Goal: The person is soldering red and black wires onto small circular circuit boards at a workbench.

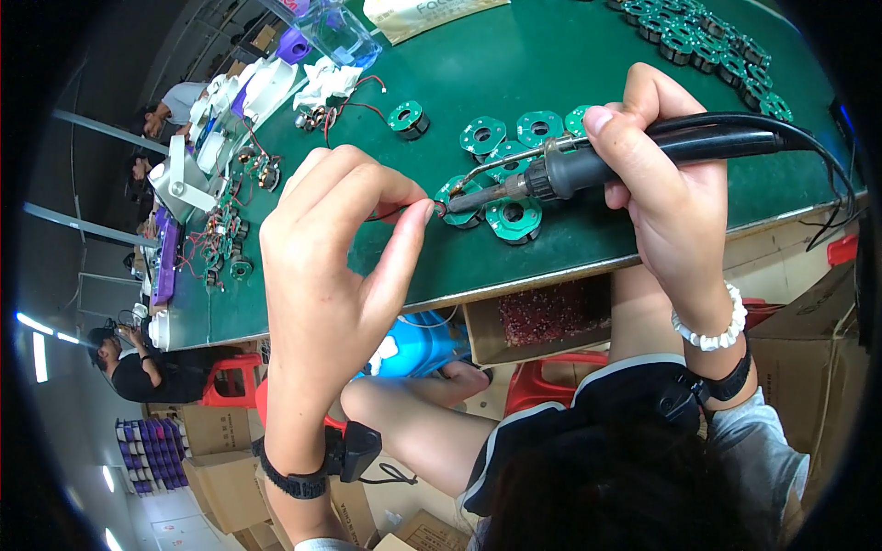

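Note:
My left hand [335, 230] is closed in a pinch on thin red and black wires [388, 215] just above the table. In my right hand [666, 197] is a soldering iron [579, 171] with a black handle and a thin metal tube alongside its shaft. Its tip points left and meets the wire ends by my left fingertips, over a green ring-shaped circuit board [466, 220]. Fingers and iron partly cover the contact point. Another ring-shaped board [514, 220] sits close by, with several more behind it.
Rows of similar boards [703, 46] fill the back right. Wired coil parts [220, 241], white tissue [329, 83], a clear bottle [342, 39] and a white device [186, 182] stand leftward. A black cable [818, 151] loops right. An open cardboard box [487, 332] is below the table edge.

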Available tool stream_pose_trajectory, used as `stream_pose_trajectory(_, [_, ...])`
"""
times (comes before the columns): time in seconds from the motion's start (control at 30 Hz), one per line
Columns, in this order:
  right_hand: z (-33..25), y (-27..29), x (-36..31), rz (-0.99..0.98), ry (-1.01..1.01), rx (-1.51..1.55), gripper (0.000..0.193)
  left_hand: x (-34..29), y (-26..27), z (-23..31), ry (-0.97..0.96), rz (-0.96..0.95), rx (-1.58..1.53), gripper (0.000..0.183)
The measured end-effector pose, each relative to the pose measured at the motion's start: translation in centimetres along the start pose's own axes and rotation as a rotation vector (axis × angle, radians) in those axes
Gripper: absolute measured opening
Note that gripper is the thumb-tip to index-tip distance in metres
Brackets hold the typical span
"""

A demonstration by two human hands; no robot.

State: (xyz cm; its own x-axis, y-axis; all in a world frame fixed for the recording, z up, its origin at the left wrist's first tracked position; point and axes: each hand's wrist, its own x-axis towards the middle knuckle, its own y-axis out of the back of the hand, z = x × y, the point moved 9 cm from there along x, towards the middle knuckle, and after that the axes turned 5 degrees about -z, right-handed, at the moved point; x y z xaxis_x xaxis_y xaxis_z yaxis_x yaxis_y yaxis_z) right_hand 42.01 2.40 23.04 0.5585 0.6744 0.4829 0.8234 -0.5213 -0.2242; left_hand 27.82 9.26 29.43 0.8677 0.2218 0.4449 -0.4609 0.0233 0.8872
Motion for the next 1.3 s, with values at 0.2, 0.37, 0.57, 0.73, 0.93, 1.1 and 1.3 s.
stream_pose_trajectory(0.2, [0.15, 0.00, -0.01, -0.008, -0.011, -0.005, 0.021, -0.03, 0.02, -0.01, 0.001, 0.002, -0.012, 0.006])
stream_pose_trajectory(0.37, [0.01, -0.13, 0.11, -0.013, 0.004, -0.006, 0.021, -0.06, -0.03, -0.07, 0.005, -0.001, -0.014, 0.006])
stream_pose_trajectory(0.57, [0.19, -0.23, 0.15, -0.029, -0.012, -0.021, 0.021, -0.09, -0.02, -0.09, 0.014, -0.008, -0.003, 0.006])
stream_pose_trajectory(0.73, [0.05, -0.11, 0.12, -0.020, 0.014, -0.028, 0.021, -0.01, -0.07, 0.02, 0.008, -0.012, -0.001, 0.006])
stream_pose_trajectory(0.93, [-0.17, -0.16, 0.15, -0.024, 0.035, -0.037, 0.021, 0.03, 0.05, 0.16, 0.004, -0.008, 0.019, 0.006])
stream_pose_trajectory(1.1, [0.15, -0.09, 0.23, -0.021, 0.022, -0.026, 0.021, -0.02, 0.00, 0.06, 0.008, -0.014, 0.016, 0.006])
stream_pose_trajectory(1.3, [0.12, -0.14, 0.20, -0.025, 0.018, -0.029, 0.021, -0.01, -0.01, 0.07, 0.007, -0.017, 0.023, 0.006])
